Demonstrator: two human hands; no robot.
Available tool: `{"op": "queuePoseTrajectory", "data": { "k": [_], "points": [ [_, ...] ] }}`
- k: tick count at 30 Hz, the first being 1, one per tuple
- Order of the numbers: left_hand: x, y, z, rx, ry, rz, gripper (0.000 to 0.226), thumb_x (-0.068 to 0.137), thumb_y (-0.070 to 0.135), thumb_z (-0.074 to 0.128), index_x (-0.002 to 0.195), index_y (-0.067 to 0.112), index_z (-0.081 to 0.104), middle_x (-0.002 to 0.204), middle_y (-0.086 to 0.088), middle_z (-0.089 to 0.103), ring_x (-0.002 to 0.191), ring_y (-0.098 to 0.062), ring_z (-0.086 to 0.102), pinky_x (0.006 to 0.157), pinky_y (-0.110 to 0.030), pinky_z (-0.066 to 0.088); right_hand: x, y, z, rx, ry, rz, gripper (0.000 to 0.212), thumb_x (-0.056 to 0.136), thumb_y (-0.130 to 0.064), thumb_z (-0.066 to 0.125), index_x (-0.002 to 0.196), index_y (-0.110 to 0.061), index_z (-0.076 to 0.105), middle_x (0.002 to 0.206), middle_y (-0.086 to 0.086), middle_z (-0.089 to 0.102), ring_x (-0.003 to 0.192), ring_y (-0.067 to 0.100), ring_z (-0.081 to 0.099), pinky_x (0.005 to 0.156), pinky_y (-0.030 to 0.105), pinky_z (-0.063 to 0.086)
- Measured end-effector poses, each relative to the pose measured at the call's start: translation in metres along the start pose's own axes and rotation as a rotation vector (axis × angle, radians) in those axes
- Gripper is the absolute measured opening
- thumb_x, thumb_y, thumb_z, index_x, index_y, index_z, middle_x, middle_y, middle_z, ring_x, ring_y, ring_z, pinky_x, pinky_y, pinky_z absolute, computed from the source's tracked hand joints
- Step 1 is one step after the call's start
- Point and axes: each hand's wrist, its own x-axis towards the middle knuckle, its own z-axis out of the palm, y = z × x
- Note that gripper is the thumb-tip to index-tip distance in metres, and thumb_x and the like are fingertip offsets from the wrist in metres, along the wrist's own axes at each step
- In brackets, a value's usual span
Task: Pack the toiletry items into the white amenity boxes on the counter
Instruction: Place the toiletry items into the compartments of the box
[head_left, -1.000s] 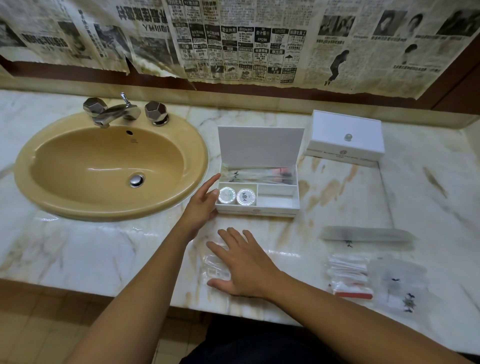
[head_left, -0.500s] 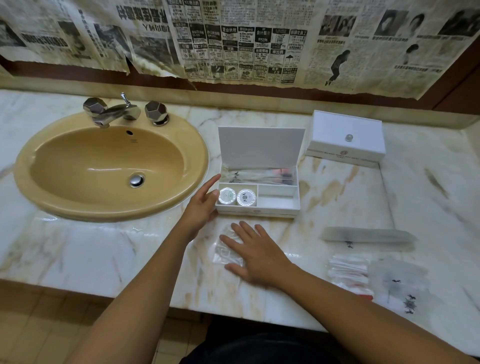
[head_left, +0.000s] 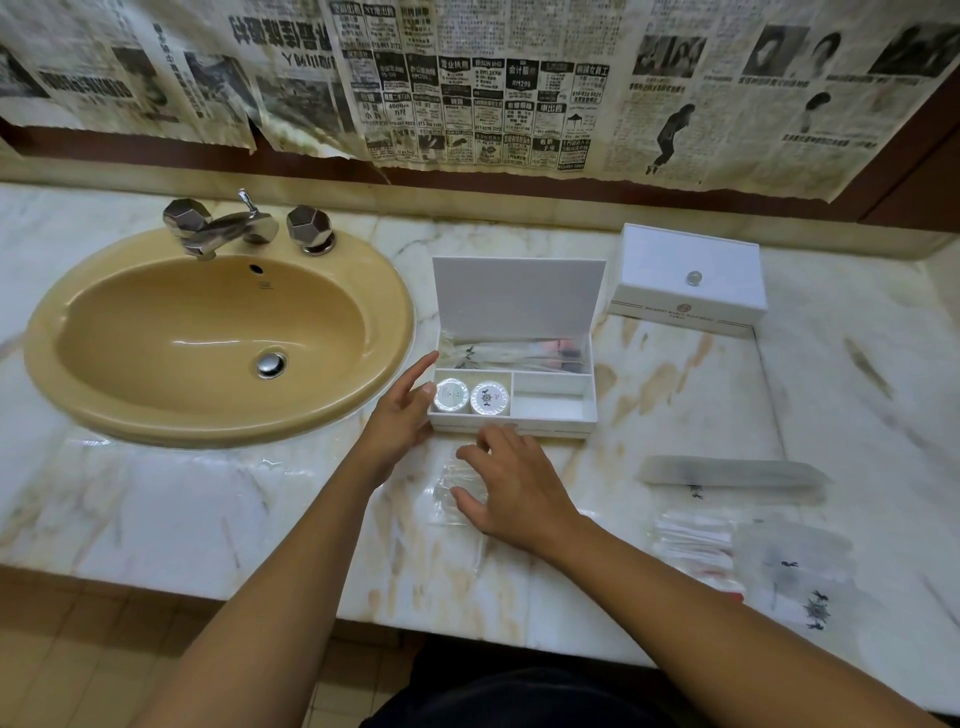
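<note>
The open white amenity box (head_left: 519, 429) stands mid-counter with its lid upright. Two round wrapped soaps (head_left: 451, 396) fill its front left compartment. Long wrapped items (head_left: 514, 353) lie across the back compartment, and the front right compartments hold nothing. My left hand (head_left: 400, 415) rests flat against the box's left wall, fingers apart. Just in front of the box, my right hand (head_left: 511, 493) curls over a clear plastic packet (head_left: 445, 486) lying on the marble, thumb and fingers at its edges. A second white box (head_left: 685, 275), closed, sits at the back right.
On the right of the counter lie a long frosted sachet (head_left: 727, 472), a packet of cotton buds (head_left: 693, 545) and a clear bag with a dark emblem (head_left: 800, 577). A tan sink (head_left: 208, 332) with a chrome tap (head_left: 234, 226) fills the left. The counter's front edge is close below my arms.
My right hand has slid forward across the marble with the clear packet, from near the counter's front edge to just before the open box. My left hand has stayed at the box.
</note>
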Motion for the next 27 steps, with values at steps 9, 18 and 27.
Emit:
{"op": "queuePoseTrajectory", "data": {
  "k": [9, 18, 27],
  "points": [
    [0.002, -0.003, -0.001, -0.026, -0.017, 0.000, 0.038, 0.104, 0.027, 0.045, 0.124, 0.059, 0.053, 0.096, 0.009, 0.045, 0.099, -0.015, 0.042, 0.076, -0.019, 0.045, 0.005, 0.004, -0.029, 0.107, -0.357, 0.016, 0.022, 0.084, -0.033, 0.061, 0.104, -0.024, 0.065, 0.094, -0.003, 0.062, 0.088, 0.021, 0.060, 0.069, 0.030, 0.042],
    [0.001, -0.001, -0.001, -0.017, -0.001, -0.016, 0.038, 0.103, 0.029, 0.046, 0.119, 0.063, 0.053, 0.100, 0.003, 0.043, 0.098, -0.014, 0.042, 0.074, -0.013, 0.050, 0.002, 0.001, -0.035, 0.036, -0.671, -0.121, 0.032, 0.086, -0.012, 0.055, 0.112, -0.025, 0.067, 0.104, 0.002, 0.057, 0.103, 0.022, 0.054, 0.069, 0.027, 0.028],
    [-0.001, 0.000, -0.001, -0.016, -0.002, -0.010, 0.037, 0.104, 0.029, 0.045, 0.122, 0.060, 0.051, 0.095, 0.011, 0.045, 0.101, -0.012, 0.044, 0.072, -0.010, 0.051, 0.004, -0.001, -0.036, 0.018, -0.624, -0.184, 0.036, 0.086, -0.009, 0.056, 0.117, -0.024, 0.066, 0.106, 0.004, 0.057, 0.103, 0.026, 0.052, 0.071, 0.028, 0.024]
  ]
}}
